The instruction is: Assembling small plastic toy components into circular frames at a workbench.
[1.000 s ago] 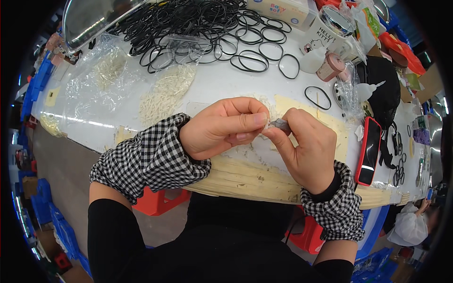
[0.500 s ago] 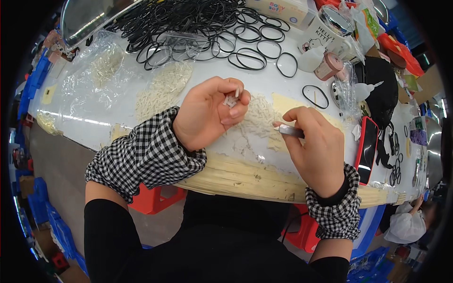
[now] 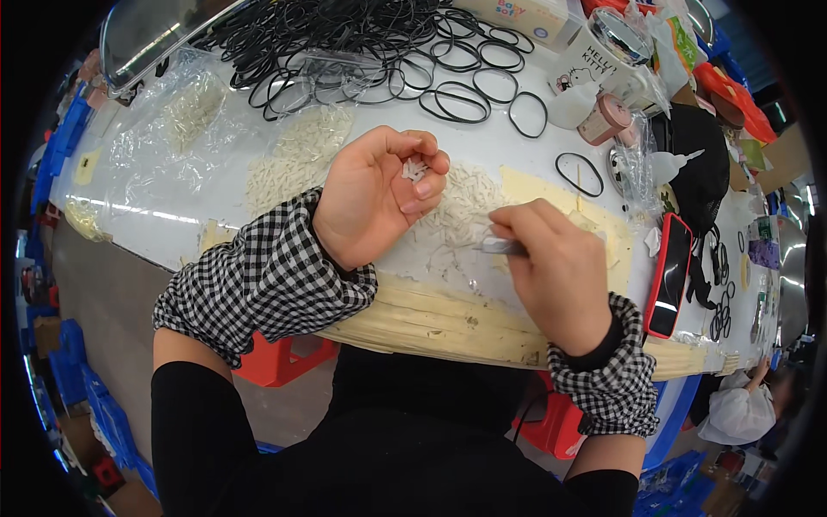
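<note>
My left hand is held palm up over the table with its fingers curled around several small white pieces. Between the fingers of my right hand is a small flat grey metal tool, its far part hidden by the hand; its exact kind does not show. Below and between both hands lies a loose pile of small white strip-like pieces. Another heap of white pieces lies left of my left hand, partly under clear plastic.
Black elastic loops are heaped at the back. A clear bag lies at the left. To the right are a red-framed phone, a pink container, a white cup and a black cap. The table's worn front edge is close to me.
My right hand has moved left toward the pile and turned over, carrying the grey metal tool. My left hand has shifted slightly, its fingers curled around the white pieces in both frames.
</note>
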